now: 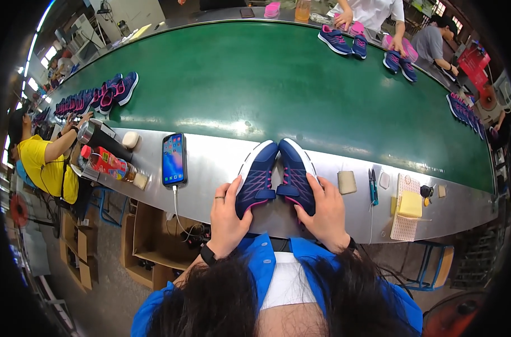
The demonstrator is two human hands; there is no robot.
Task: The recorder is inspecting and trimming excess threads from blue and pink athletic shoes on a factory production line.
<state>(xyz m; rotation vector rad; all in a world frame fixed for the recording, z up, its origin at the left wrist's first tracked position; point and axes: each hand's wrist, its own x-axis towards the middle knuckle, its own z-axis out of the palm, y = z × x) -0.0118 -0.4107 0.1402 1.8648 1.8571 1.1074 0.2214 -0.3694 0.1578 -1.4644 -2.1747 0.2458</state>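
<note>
Two navy sneakers with white soles and pink trim stand side by side on the metal ledge in front of me, toes pointing away and almost meeting. My left hand (pixel 227 219) is wrapped round the heel and outer side of the left sneaker (pixel 257 175). Round the outer heel of the right sneaker (pixel 298 174), my right hand (pixel 326 213) is closed in the same way. The strap of each shoe lies across its top. Both palms and the thumbs' undersides are hidden.
Beyond the ledge runs a green conveyor belt (pixel 210 78). A phone (pixel 174 160) on a cable, a bottle (pixel 110 163) and a thermos (pixel 101 140) lie left; pliers (pixel 373 186) and a yellow sponge (pixel 409 204) lie right. Across the belt a person handles sneakers (pixel 335 40).
</note>
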